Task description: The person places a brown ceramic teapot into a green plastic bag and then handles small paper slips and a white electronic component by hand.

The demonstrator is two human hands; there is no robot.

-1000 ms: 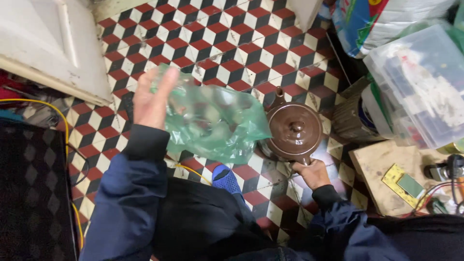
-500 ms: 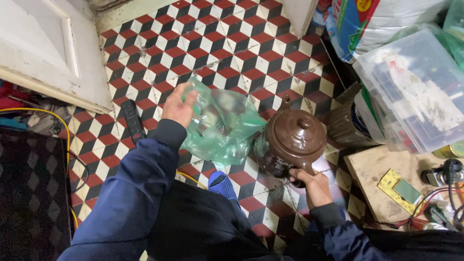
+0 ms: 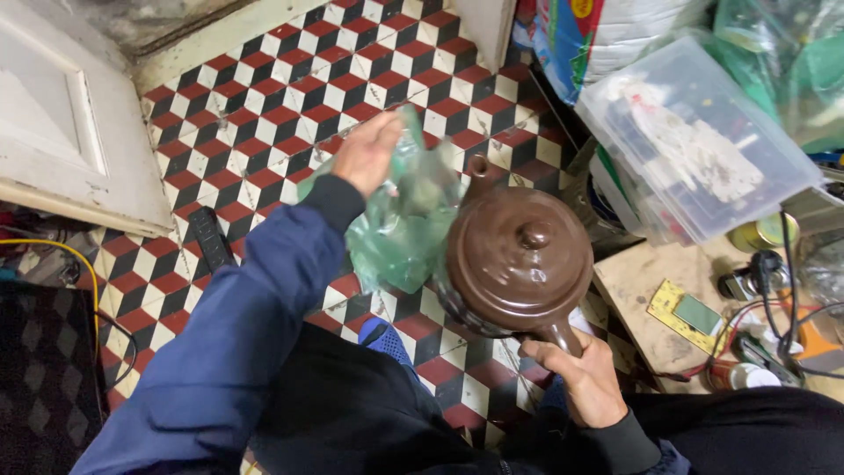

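The right hand (image 3: 585,378) is wrapped shut around the short stub handle of a brown glazed pot (image 3: 514,259), holding it up off the chequered tile floor (image 3: 264,97), so the pot hangs just ahead of that hand and between the two hands. The left hand (image 3: 365,154) is closed in a loose pinch on a crumpled green plastic bag (image 3: 400,220), which drapes from its fingers down against the pot's left flank, touching it. The pot looks like thick ceramic: probably heavy for its size, rigid, smooth enough to slip, and liable to chip or crack if knocked on the tiles. Its domed lid, with a round knob at the centre, appears only to rest in place, so tilting could let it slide off. A single grip on the handle puts all the weight out beyond the wrist; a second support under the belly would seem the safer hold. The bag is the opposite sort of thing: nearly weightless, limp, crinkly and easy to tear, best taken by its rim. The pot's long axis runs from the handle at the right hand to a small spout on the far side, pointing away from the person and a little leftward. Further right of the right hand stands a clear plastic bin (image 3: 703,149) above a cluttered desk (image 3: 642,281).
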